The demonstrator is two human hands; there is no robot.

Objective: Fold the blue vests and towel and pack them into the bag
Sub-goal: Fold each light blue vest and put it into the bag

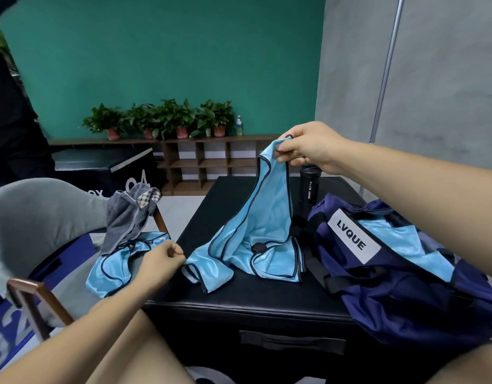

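My right hand [308,146] pinches the top of the shiny light-blue vest [263,225], my left hand [160,261] its near-left corner. Navy fabric bag [391,286] at right: "LVQUE". Black plastic bottle [308,189] beyond: "SPORT BOTTLE".

A teal wall [156,51] backs the room, meeting a grey wall [447,79] at the right, where a slim metal pole [386,67] stands upright. Along the teal wall runs a low wooden shelf unit [200,159] of open cubbies, its top lined with potted plants [167,117] in pink pots and a clear water bottle [239,125] at the right end of the row. A black box marked 04 [100,167] sits on the pale grey floor [181,212] at left. A black padded box [239,295] fills the foreground, beside a wooden chair [31,295] with a grey cushion [39,212].
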